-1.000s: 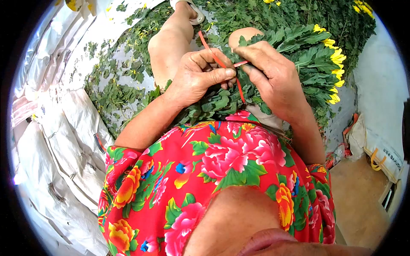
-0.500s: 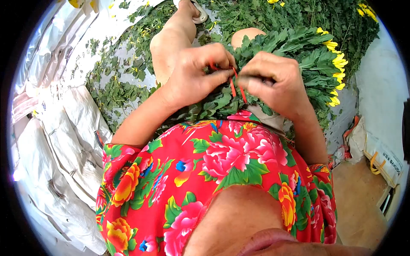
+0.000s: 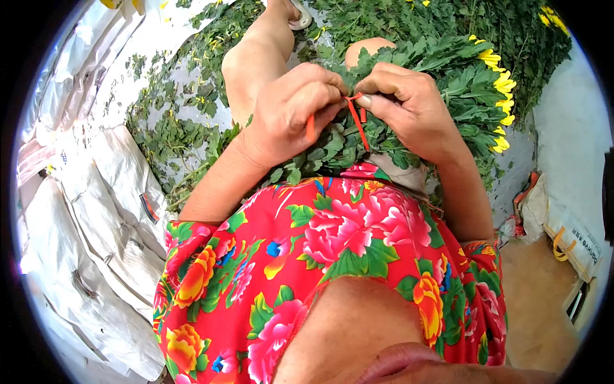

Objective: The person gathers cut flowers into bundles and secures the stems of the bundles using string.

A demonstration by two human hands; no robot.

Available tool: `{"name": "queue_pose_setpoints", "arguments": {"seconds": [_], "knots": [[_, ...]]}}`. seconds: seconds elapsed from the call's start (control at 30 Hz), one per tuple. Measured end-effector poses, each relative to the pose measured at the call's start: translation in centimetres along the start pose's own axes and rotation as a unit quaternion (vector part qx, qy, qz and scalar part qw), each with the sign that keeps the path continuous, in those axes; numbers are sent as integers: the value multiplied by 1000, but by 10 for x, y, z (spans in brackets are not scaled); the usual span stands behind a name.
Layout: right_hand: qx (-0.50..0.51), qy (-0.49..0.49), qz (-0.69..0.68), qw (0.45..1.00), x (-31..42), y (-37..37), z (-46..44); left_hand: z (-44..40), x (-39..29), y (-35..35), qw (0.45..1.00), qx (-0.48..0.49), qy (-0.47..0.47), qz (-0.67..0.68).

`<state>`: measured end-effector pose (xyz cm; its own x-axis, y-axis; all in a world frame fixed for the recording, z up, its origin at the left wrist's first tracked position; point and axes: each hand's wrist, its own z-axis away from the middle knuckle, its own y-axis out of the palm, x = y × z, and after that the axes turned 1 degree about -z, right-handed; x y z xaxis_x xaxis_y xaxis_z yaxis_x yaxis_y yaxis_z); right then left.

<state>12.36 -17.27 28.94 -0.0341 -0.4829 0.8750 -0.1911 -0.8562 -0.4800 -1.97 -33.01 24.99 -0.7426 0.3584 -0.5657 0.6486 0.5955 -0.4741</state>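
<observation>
A bunch of yellow chrysanthemums (image 3: 457, 89) lies across my lap, its blossoms to the right and its leafy stems towards the left. A red tie strip (image 3: 357, 121) crosses over the stems, with a loose end hanging down towards my lap. My left hand (image 3: 294, 112) pinches the strip from the left, and a piece of it sticks out below the curled fingers. My right hand (image 3: 409, 109) grips the strip between thumb and forefinger, close to the crossing point. The fingertips of both hands nearly meet there. The strip's path beneath the bunch is hidden.
Cut leaves and stems (image 3: 179, 128) litter the floor around my outstretched leg (image 3: 259, 61). More leafy flower stems (image 3: 524, 57) are heaped at the upper right. White sacks (image 3: 96, 256) lie on the left. A printed bag (image 3: 572, 237) stands at the right.
Both hands have drawn the red strip together into a crossing. My left hand has turned and curled further, and my right thumb now presses at the crossing.
</observation>
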Motion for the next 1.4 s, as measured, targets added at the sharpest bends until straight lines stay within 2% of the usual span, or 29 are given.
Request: {"name": "queue_pose_setpoints", "arguments": {"seconds": [0.03,0.13,0.17,0.23,0.27,0.3,0.37,0.43,0.5,0.53,0.57,0.63,0.67,0.7,0.77,0.8,0.83,0.97,1.03,1.07,1.1,1.17,1.2,1.3,1.4], "knots": [[3,0,-1,1000,1,-3,-1,2,-1,-2,1000,-1,-3,-1],[49,48,-32,997,4,-6,-4,-2,-4,-12,979,47,-152,126],[51,49,-33,997,6,-7,-3,-2,-4,-13,979,47,-153,127],[59,-36,57,996,19,-8,0,-1,-3,-14,954,52,-231,183],[83,-75,136,984,26,-12,6,-2,-6,-14,950,66,-266,150],[91,-74,130,985,32,-12,17,4,-5,-12,948,62,-275,150],[193,-32,304,932,45,-15,35,20,8,-3,917,115,-367,105],[197,-28,298,933,46,-10,44,21,12,0,924,123,-346,108],[86,-42,273,957,49,-4,49,14,8,-5,957,169,-222,-79],[65,-27,211,975,52,-1,50,13,8,-7,957,170,-200,-126],[65,-28,211,975,50,5,49,10,6,-9,957,169,-199,-127],[15,-25,7,1000,39,19,48,6,2,-13,941,140,-305,41],[-3,-22,-81,996,33,25,47,10,9,-11,911,121,-345,193],[-8,-20,-86,996,30,21,46,4,6,-15,909,129,-346,191],[44,30,-176,983,30,2,44,-19,-6,-25,765,131,-453,438],[26,28,-188,981,34,-2,41,-25,-5,-23,790,151,-426,413],[22,31,-186,982,38,-8,38,-35,-13,-23,806,122,-389,430],[0,40,-115,993,36,-21,37,-49,-15,-18,816,142,-383,408],[55,76,-33,995,21,-13,44,-31,-1,-6,770,105,-438,453],[44,105,-41,993,13,-11,49,-23,10,-1,719,35,-497,484],[43,112,-48,992,9,-9,49,-32,9,-8,706,31,-587,395],[17,101,-70,992,2,-16,54,-14,25,6,619,-14,-497,608],[14,95,-66,993,-2,-20,49,-14,30,4,617,-8,-493,614],[10,196,-302,933,-10,-31,36,-17,39,3,642,1,-470,606],[21,187,-334,924,-8,-41,34,-27,29,5,688,34,-452,566]]}}
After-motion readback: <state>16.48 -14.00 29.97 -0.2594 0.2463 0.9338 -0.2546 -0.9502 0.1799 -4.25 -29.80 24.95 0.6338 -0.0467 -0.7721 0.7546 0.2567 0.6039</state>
